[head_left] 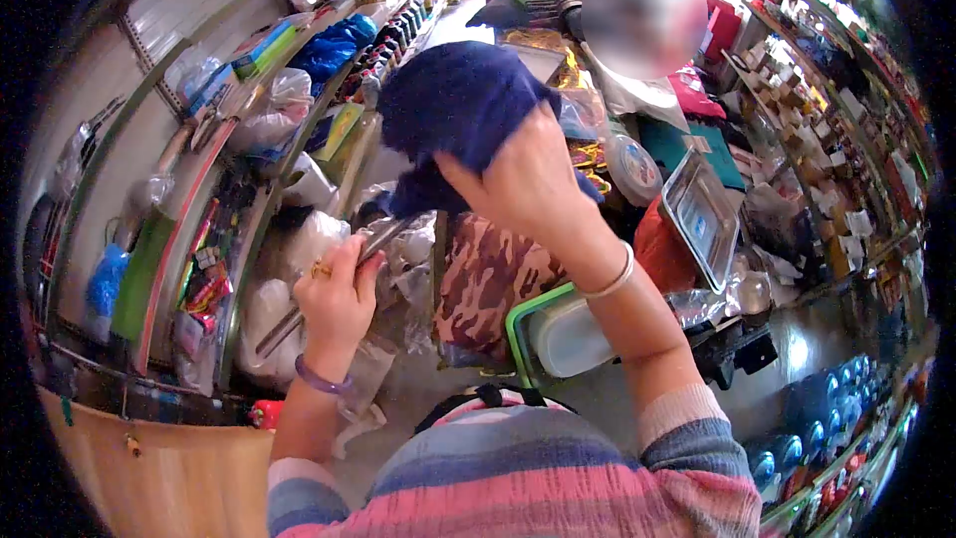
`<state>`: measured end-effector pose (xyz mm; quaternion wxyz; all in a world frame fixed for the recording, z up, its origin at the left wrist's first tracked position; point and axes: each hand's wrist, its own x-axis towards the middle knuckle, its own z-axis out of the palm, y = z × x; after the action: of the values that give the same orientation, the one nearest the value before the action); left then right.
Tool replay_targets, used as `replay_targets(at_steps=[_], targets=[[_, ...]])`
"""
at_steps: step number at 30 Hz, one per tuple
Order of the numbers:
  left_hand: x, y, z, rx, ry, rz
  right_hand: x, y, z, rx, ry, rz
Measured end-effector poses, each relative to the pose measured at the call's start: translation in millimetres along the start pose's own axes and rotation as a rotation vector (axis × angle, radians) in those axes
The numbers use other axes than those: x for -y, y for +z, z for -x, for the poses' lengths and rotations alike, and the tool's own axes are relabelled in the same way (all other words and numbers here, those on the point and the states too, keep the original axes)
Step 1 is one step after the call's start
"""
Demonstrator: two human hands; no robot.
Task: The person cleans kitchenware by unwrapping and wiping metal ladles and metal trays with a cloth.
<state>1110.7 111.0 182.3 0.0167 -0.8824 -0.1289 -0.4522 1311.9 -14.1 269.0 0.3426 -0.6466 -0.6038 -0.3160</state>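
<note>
Wrapped round a thin dark metal rod (282,330), my left hand (337,301) is closed at the lower left of centre. The rod slants up and right, and its upper end disappears by a dark blue cloth (453,100). Up and to the right, my right hand (523,174) grips that bunched cloth, thumb and fingers pressed into it. Part of the cloth hangs behind the right hand and wrist. Whether the rod is joined to something under the cloth is hidden.
Shelves (189,199) with bagged goods run along the left. Below my right hand lie camouflage fabric (488,279) and a green-rimmed container (568,339). A glass-like tray (702,219) stands to the right, near packed shelves (827,139). A blurred person (645,15) is beyond.
</note>
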Motion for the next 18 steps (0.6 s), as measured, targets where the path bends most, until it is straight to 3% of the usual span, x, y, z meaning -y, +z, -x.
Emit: replay_targets(at_steps=[2, 4, 5, 6, 8, 9, 11, 12, 14, 15, 16, 17, 18], targets=[[-1.7, -6.3, 2.1, 0.053, 0.001, -0.024, -7.3, -2.6, -16.6, 0.237, 0.283, -0.055], [0.7, -6.8, 6.8, 0.018, -0.001, 0.023, -33.1, -4.8, -32.2, 0.478, 0.485, -0.333], [1.3, -6.6, 10.7, 0.023, -0.067, 0.086, -51.4, 10.1, -27.0, 0.469, 0.626, -0.437], [1.4, -5.4, 15.3, 0.023, -0.135, 0.149, -61.7, 28.4, -12.6, 0.162, 0.609, -0.828], [-0.2, 0.7, 18.3, -0.040, -0.226, 0.266, -84.6, 61.2, 22.3, -0.085, 0.620, -0.907], [-2.9, 7.1, 14.5, -0.102, -0.251, 0.316, -67.2, 70.6, 30.7, -0.154, 1.067, -1.348], [-6.7, 15.9, 1.5, -0.127, -0.300, 0.417, -20.5, 91.0, 40.3, -0.342, 0.860, -1.552], [-13.9, 11.6, -4.3, -0.020, -0.347, 0.339, 8.5, 80.4, 35.9, -0.445, 1.041, -2.053], [-20.1, 17.2, -3.6, 0.043, -0.417, 0.529, 10.0, 92.3, 52.3, -0.411, 0.794, -1.881], [-22.1, 19.2, -4.5, 0.208, -0.626, 0.792, 6.6, 97.2, 60.2, -0.405, 0.675, -1.781], [-24.0, 20.3, -2.5, 0.385, -0.840, 1.055, 13.0, 88.7, 57.6, -0.312, 0.772, -1.758], [-18.9, 26.9, -0.6, 0.551, -0.811, 1.255, 24.4, 71.8, 50.4, -0.220, 0.877, -1.731], [-21.1, 26.6, -1.5, 0.513, -0.728, 1.181, 33.9, 58.5, 43.9, -0.127, 0.978, -1.699]])
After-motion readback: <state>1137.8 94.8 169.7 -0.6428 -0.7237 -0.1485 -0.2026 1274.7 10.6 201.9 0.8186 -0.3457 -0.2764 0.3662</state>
